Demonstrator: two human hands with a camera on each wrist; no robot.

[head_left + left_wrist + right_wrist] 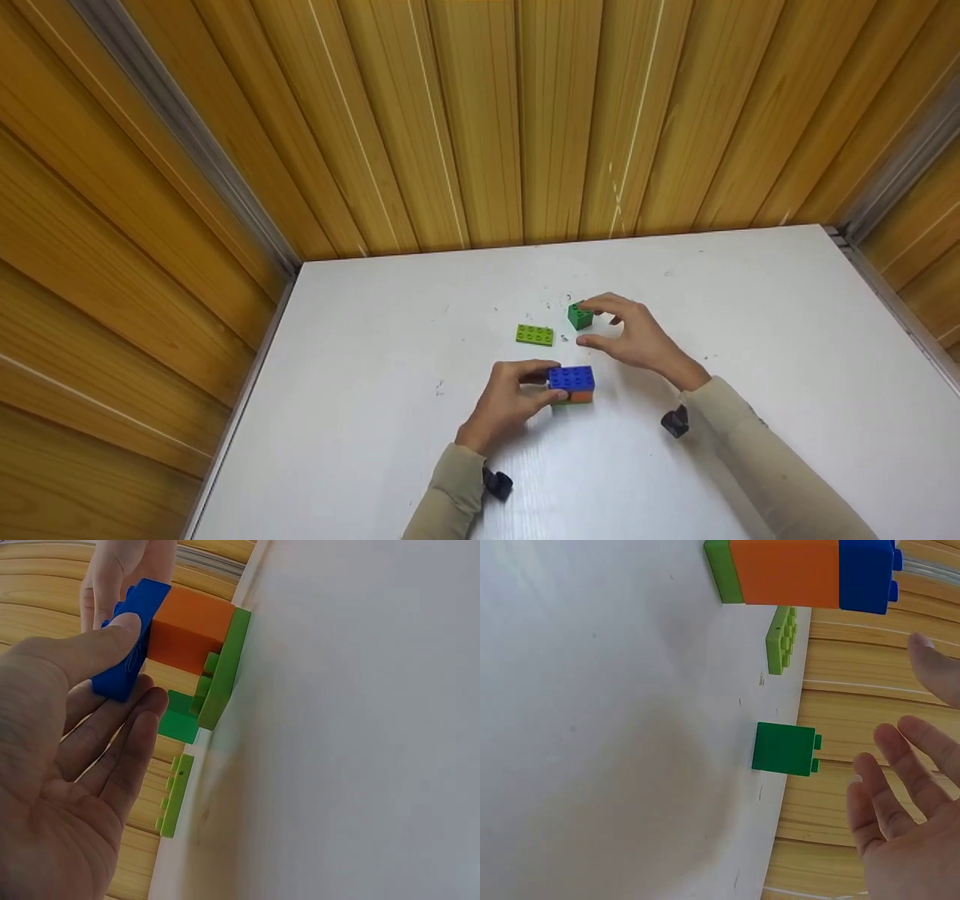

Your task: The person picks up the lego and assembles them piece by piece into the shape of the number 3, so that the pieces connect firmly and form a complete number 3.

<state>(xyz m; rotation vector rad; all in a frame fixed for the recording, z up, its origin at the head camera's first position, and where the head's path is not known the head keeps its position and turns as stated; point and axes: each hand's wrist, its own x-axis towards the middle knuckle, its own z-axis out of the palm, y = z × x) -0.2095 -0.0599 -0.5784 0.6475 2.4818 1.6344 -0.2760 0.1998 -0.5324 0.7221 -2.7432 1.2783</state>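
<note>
My left hand [501, 401] pinches the blue brick [576, 377] by its overhanging end, likely to steady it: the orange brick [787, 574] props only the half beyond my fingertips, on a bottom plate [225, 679]. My right hand [636, 339], thumb and fingers apart, holds nothing; the green block [784, 748] stands untouched below its fingertips, the loose plate [535, 335] ahead of my left.

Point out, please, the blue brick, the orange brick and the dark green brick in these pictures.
Blue brick [571, 377]: head view, on its studded top.
Orange brick [786, 572]: right wrist view, on its side face.
Dark green brick [784, 749]: right wrist view, on its side face.
</note>
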